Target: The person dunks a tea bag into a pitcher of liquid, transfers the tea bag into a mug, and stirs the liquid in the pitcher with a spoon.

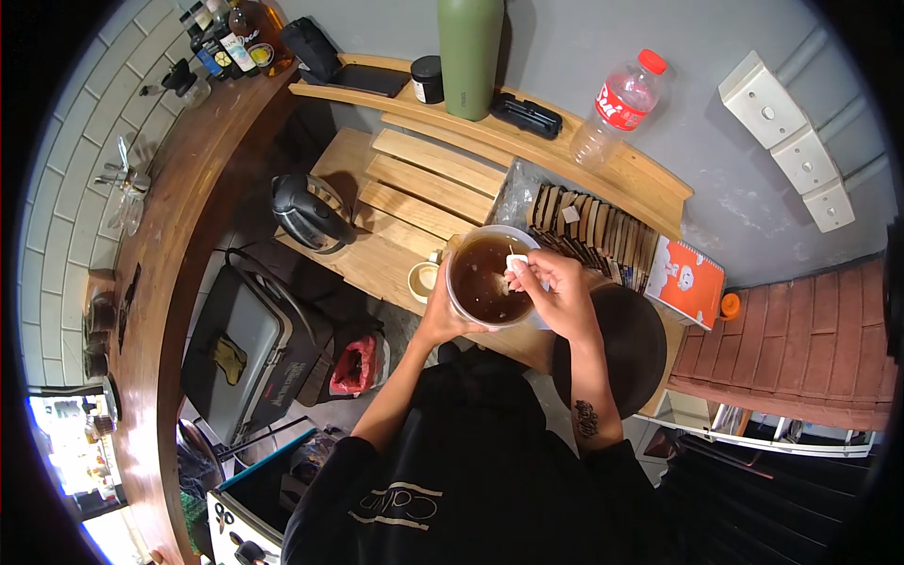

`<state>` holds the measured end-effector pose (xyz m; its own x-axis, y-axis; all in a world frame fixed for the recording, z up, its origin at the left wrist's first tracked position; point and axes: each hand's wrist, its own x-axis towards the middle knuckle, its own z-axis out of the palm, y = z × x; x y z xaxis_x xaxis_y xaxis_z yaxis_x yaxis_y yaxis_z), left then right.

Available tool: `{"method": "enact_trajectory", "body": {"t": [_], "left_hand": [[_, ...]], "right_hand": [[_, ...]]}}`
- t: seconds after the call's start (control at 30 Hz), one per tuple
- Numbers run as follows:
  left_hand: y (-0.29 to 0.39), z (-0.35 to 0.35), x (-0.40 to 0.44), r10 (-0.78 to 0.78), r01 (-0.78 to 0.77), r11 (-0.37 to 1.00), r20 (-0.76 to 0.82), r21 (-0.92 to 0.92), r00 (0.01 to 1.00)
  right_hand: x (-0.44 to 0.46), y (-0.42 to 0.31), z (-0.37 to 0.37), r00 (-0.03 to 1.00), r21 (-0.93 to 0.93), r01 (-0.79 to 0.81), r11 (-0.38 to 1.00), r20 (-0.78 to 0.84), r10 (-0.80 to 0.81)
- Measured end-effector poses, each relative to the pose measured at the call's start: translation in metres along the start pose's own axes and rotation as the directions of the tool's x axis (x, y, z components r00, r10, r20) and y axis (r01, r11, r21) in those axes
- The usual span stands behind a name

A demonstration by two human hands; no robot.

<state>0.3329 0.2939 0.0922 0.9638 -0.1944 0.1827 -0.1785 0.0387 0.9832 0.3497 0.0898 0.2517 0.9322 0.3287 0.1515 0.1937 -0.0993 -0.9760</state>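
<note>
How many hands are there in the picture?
2. The left hand holds the tub at its side; the right hand is over the tub, pinching something white. No others show.

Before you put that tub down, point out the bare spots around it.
The wooden slats lie bare between the kettle and the shelf; the shelf also has room right of the red-capped bottle. Crowded: by the tub, where a small cup sits close on its left and packed books stand beyond its right.
</note>
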Motion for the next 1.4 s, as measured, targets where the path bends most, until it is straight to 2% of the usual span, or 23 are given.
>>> {"method": "enact_trajectory", "body": {"t": [0.13,0.23,0.4,0.5,0.53,0.63,0.83,0.93,1.03,1.07,1.17,1.23,1.4], "left_hand": [[0.001,0.000,0.001,0.005,-0.005,1.000,0.005,-0.019,1.000],[0.008,0.001,0.002,0.007,-0.007,0.999,0.010,-0.034,1.000],[0.001,-0.001,-0.002,-0.001,0.001,1.000,0.010,-0.003,1.000],[0.001,-0.001,-0.001,0.000,0.000,1.000,0.013,-0.001,1.000],[0.001,-0.001,-0.001,0.001,-0.001,1.000,0.015,-0.006,1.000],[0.000,0.000,0.000,0.006,-0.006,1.000,0.018,0.002,1.000],[-0.002,-0.001,0.000,0.020,-0.020,1.000,0.014,-0.017,1.000],[-0.001,-0.001,0.000,0.023,-0.023,1.000,0.006,0.001,1.000],[0.003,0.001,0.001,0.044,-0.044,0.999,-0.006,-0.012,0.999],[0.003,0.001,0.001,0.044,-0.044,0.999,-0.009,-0.013,0.999],[0.001,0.001,0.000,0.026,-0.026,0.999,0.001,-0.038,1.000],[0.000,0.001,-0.001,0.034,-0.034,0.999,-0.009,-0.040,0.999],[0.004,0.002,0.003,0.010,-0.009,0.998,0.012,-0.056,1.000]], "right_hand": [[-0.003,-0.018,-0.004,1.000,0.046,0.001,0.999,-0.025,0.001],[-0.003,-0.027,-0.009,0.995,-0.031,0.087,0.996,-0.055,-0.088],[-0.004,0.007,0.000,0.998,0.005,-0.057,0.998,-0.007,0.058],[-0.006,-0.012,-0.002,0.999,0.039,-0.020,0.999,-0.032,0.021],[-0.005,-0.021,-0.003,0.998,-0.002,0.038,0.999,-0.055,-0.038],[-0.006,-0.031,-0.005,0.998,-0.009,0.043,0.999,-0.053,-0.044],[-0.002,0.009,0.007,0.997,0.059,-0.075,0.995,-0.003,0.075],[-0.002,-0.015,0.008,0.995,0.074,0.056,0.996,-0.089,-0.049],[-0.004,-0.030,0.005,0.992,0.039,0.085,0.996,-0.100,-0.081],[-0.004,-0.029,0.004,0.997,0.020,0.051,0.999,-0.053,-0.050],[-0.004,0.011,0.015,0.998,0.074,-0.039,0.996,-0.054,0.043],[-0.004,0.018,0.019,0.998,0.087,-0.042,0.995,-0.033,0.045],[-0.001,-0.021,0.011,0.997,0.038,0.056,0.998,-0.050,-0.054]]}}
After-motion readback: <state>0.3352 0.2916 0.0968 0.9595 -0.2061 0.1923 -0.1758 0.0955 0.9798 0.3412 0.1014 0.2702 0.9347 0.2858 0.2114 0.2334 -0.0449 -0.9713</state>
